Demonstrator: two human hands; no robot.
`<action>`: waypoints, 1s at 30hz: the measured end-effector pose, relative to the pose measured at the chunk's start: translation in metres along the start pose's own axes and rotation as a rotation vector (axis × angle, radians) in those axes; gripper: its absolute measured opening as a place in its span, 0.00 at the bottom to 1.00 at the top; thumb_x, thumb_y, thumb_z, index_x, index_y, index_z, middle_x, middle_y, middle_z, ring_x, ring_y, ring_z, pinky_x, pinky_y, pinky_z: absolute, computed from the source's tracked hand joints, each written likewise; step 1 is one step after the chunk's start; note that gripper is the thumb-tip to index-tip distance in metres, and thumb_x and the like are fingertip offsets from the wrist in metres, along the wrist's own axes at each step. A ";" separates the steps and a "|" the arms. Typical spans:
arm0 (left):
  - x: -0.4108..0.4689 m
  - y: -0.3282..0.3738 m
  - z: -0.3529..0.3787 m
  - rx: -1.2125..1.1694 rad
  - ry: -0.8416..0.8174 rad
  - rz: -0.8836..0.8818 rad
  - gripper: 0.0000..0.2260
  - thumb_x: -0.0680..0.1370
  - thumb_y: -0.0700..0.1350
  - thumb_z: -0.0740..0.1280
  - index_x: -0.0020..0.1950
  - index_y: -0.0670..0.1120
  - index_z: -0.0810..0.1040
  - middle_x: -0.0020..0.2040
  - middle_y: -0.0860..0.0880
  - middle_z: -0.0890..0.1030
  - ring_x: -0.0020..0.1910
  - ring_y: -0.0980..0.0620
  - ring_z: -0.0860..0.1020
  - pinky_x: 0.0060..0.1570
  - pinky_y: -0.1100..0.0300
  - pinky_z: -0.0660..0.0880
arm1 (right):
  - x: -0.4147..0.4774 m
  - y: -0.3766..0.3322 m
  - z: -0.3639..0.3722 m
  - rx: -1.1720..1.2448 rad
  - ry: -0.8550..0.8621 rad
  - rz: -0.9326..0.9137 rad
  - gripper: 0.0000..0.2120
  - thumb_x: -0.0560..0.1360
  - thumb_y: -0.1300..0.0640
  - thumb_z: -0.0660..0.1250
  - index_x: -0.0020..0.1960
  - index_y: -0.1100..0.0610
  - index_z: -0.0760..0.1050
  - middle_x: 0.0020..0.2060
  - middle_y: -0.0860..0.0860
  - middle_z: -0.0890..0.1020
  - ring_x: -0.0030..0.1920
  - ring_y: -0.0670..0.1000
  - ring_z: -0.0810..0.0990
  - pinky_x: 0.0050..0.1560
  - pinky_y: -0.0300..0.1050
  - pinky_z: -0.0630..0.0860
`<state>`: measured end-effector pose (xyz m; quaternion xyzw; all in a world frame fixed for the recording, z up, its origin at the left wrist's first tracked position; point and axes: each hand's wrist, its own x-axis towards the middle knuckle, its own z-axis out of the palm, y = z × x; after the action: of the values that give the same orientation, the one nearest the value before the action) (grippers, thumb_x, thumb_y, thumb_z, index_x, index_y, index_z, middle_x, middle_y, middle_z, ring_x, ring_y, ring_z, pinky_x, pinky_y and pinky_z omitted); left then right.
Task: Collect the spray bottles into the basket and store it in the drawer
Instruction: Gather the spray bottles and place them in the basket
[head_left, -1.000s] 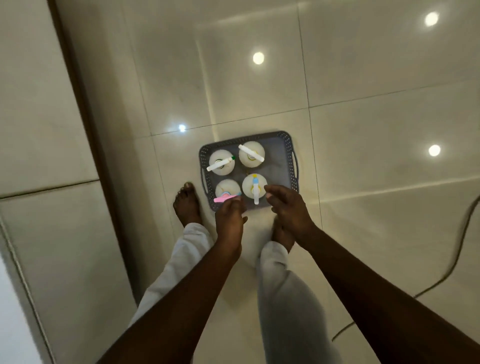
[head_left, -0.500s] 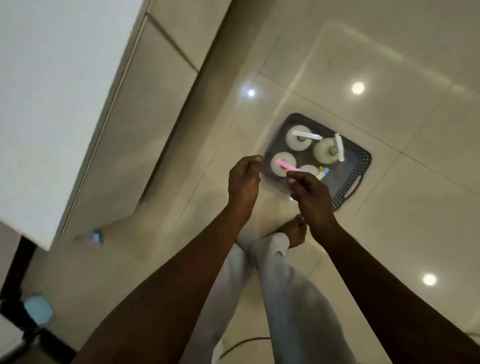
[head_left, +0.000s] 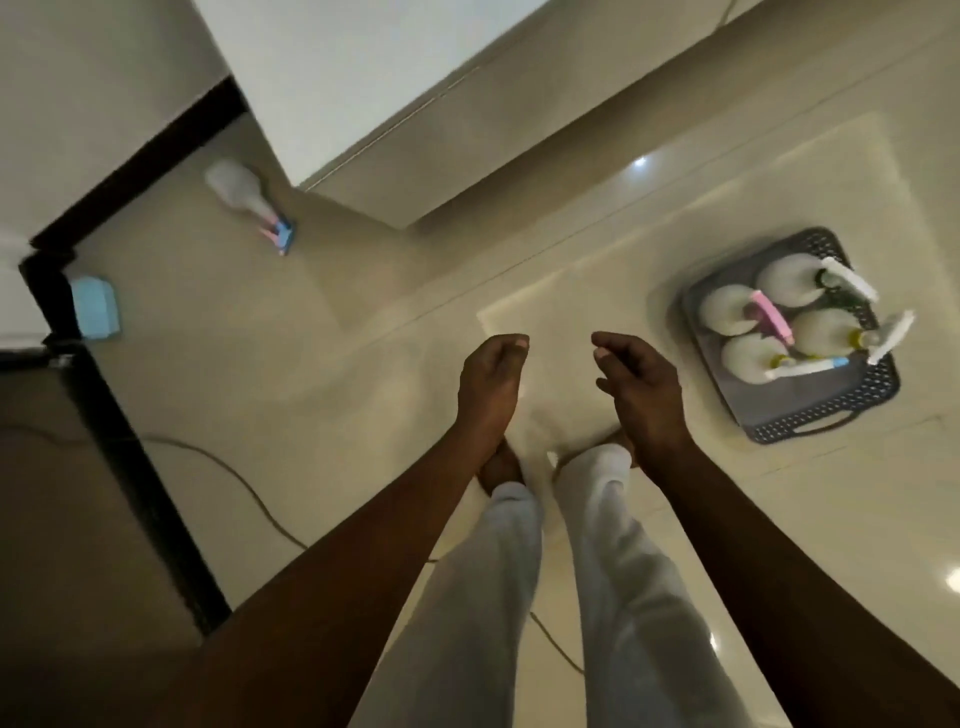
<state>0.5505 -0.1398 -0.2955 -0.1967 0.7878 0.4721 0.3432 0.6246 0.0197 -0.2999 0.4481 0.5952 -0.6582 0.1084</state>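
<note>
A dark grey perforated basket (head_left: 826, 410) sits on the glossy floor at the right, holding several white spray bottles (head_left: 727, 309) that stand upright with white, pink and blue trigger heads. Another white spray bottle (head_left: 244, 200) with a blue and pink head lies on the floor at the upper left, near the cabinet corner. My left hand (head_left: 491, 379) and my right hand (head_left: 636, 384) hang in the middle of the view above my feet, fingers loosely curled and apart, holding nothing. Both hands are left of the basket and not touching it.
A white cabinet with drawer fronts (head_left: 467, 130) runs across the top. A dark wooden frame (head_left: 130, 441) and a brown surface fill the left. A pale blue object (head_left: 96, 306) rests by that frame. A thin cable (head_left: 249, 488) trails over the tiles behind my legs.
My view has swung left, so the basket has shifted to the right. Both hands have come away from the bottles in the basket. The lying bottle has come into view.
</note>
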 end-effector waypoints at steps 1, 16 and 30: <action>-0.005 -0.013 -0.016 -0.018 0.013 -0.017 0.17 0.78 0.56 0.65 0.59 0.49 0.84 0.58 0.51 0.86 0.61 0.48 0.82 0.65 0.41 0.77 | -0.008 0.002 0.014 -0.035 -0.031 0.000 0.10 0.82 0.56 0.70 0.61 0.50 0.85 0.49 0.38 0.87 0.52 0.41 0.84 0.61 0.54 0.83; -0.092 -0.202 -0.193 -0.526 0.474 -0.286 0.11 0.84 0.41 0.61 0.59 0.42 0.82 0.55 0.45 0.84 0.54 0.48 0.81 0.52 0.54 0.75 | -0.102 0.064 0.146 -0.366 -0.441 0.031 0.10 0.83 0.61 0.69 0.63 0.56 0.84 0.53 0.45 0.87 0.52 0.42 0.84 0.66 0.55 0.81; -0.183 -0.365 -0.210 -0.301 0.536 -0.327 0.08 0.82 0.48 0.64 0.56 0.52 0.82 0.56 0.50 0.83 0.63 0.43 0.80 0.66 0.42 0.75 | -0.185 0.181 0.143 -0.484 -0.605 0.200 0.11 0.83 0.61 0.68 0.63 0.62 0.82 0.61 0.61 0.85 0.54 0.50 0.80 0.57 0.53 0.79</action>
<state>0.8331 -0.5012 -0.3174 -0.4858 0.7295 0.4532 0.1623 0.7874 -0.2274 -0.3066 0.2513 0.6279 -0.5872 0.4448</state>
